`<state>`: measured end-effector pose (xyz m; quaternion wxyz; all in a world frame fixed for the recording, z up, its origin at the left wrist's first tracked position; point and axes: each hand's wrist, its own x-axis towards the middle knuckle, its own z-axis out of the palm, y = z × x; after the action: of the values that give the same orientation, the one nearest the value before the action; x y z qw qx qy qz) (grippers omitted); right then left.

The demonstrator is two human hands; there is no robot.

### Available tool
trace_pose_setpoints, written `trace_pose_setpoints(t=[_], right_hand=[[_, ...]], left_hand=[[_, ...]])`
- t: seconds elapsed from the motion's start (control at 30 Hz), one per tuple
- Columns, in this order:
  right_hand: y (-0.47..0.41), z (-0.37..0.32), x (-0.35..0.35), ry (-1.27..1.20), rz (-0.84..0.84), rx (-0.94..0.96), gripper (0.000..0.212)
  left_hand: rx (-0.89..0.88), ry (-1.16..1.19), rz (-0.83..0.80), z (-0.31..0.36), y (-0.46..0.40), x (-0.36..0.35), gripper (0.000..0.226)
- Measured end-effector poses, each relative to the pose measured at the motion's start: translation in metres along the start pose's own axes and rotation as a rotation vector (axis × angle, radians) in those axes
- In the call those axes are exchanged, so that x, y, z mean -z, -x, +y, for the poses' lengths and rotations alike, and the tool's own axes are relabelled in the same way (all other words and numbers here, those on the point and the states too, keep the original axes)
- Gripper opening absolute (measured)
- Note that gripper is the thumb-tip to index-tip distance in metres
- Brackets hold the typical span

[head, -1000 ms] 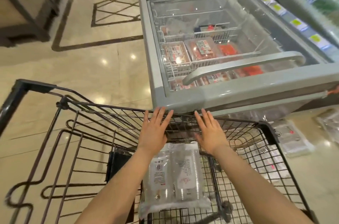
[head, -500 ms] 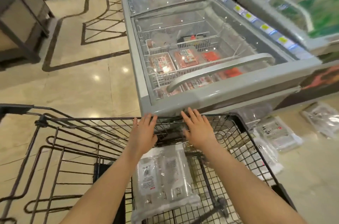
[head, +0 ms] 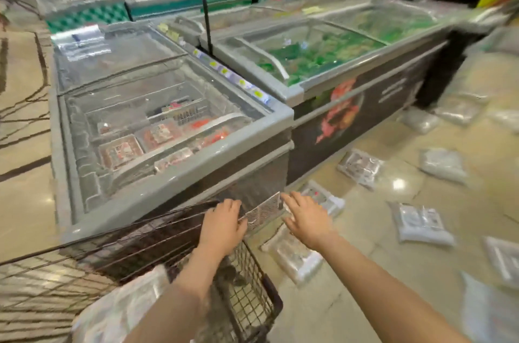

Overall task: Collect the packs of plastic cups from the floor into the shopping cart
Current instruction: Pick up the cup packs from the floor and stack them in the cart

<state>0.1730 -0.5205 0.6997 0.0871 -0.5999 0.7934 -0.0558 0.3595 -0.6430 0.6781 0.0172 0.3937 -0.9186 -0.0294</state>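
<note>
Head view, hands: our left hand rests on the far rim of the shopping cart, fingers bent loosely over the wire. Our right hand is out past the cart's right corner, above the floor, fingers straight and slightly spread, holding nothing.

Head view, cart contents: one pack in the cart lies near its front edge, under our left forearm. The frame is smeared by motion, so we judge it a single pack but cannot rule out a second beneath it.

Head view, floor: the packs of plastic cups are scattered over the tiled floor along the foot of the chest freezer. The nearest pack lies just beside the cart's right side, below our right hand; a second pack sits against the freezer base, partly behind the fingertips.

Count, floor packs: we make out about a dozen, though those at the right edge blur together.

Count, other: two hands, one cart, two freezers in the near row, more behind.

Risk, cart: leaning on the rim to reach down could roll or swing the cart, nudging it into the freezer or over the nearest pack.

Risk, packs: the film looks slick and the packs floppy, so a one-handed pinch at an edge may slip or let a pack sag and catch on the wire rim.

Risk, footing: packs lie close to where we would step; treading on one could crush the cups or make us slip on the polished tiles.
</note>
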Motion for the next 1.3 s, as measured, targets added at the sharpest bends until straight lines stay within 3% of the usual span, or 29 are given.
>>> trace_pose_setpoints(t=[0.2,0.3,0.63,0.87,0.97,1.07,1.17,1.3], right_hand=[[0.047,0.139,0.026,0.004,0.027,-0.098,0.057],[0.058,0.19,0.026,-0.012,0.02,-0.152,0.058],[0.007,0.321,-0.033,-0.074,-0.105,-0.253,0.059],[-0.059,0.375,-0.053,-0.143,-0.261,-0.256,0.058],[-0.088,0.396,-0.062,-0.169,-0.304,-0.256,0.057],[-0.118,0.416,-0.078,-0.199,-0.356,-0.224,0.058],[-0.152,0.436,-0.109,-0.225,-0.415,-0.17,0.058],[-0.196,0.458,-0.175,-0.227,-0.52,-0.087,0.059]], left_hand=[[-0.102,0.092,-0.011,0.134,-0.042,-0.016,0.051],[-0.118,0.131,-0.044,0.177,-0.06,-0.026,0.06],[-0.092,0.233,-0.209,0.226,-0.145,-0.106,0.054],[0.045,0.276,-0.266,0.222,-0.214,-0.145,0.049],[0.121,0.273,-0.3,0.214,-0.233,-0.158,0.06],[0.246,0.278,-0.3,0.207,-0.243,-0.18,0.069],[0.394,0.27,-0.337,0.204,-0.245,-0.213,0.052],[0.609,0.328,-0.4,0.203,-0.24,-0.281,0.054]])
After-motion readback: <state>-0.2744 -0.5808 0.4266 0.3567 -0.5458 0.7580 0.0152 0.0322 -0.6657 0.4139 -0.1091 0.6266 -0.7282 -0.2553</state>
